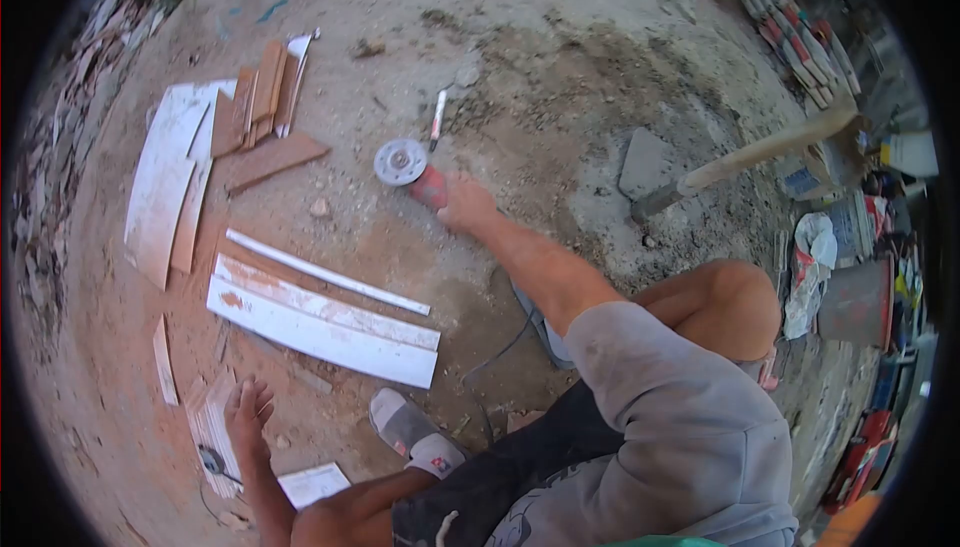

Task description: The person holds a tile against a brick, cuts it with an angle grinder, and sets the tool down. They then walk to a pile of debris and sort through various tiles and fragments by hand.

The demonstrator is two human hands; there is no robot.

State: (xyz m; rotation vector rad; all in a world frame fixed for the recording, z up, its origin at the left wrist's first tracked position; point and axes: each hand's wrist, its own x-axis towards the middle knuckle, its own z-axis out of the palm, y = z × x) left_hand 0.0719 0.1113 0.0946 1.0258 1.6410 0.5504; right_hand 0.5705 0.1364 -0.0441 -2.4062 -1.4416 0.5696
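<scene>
Gripping a red grinder [428,190] by its body in the right hand [468,205], disc [400,163] turned upward, just beside a marker [439,119] on the ground [540,127]. Holding the left hand [250,410] released, fingers loosely parted, by a stack [213,427] of pale pieces; cannot tell if touching. Lying on the ground between both hands: long tiles [320,322] alongside a thin white strip [330,272].
</scene>
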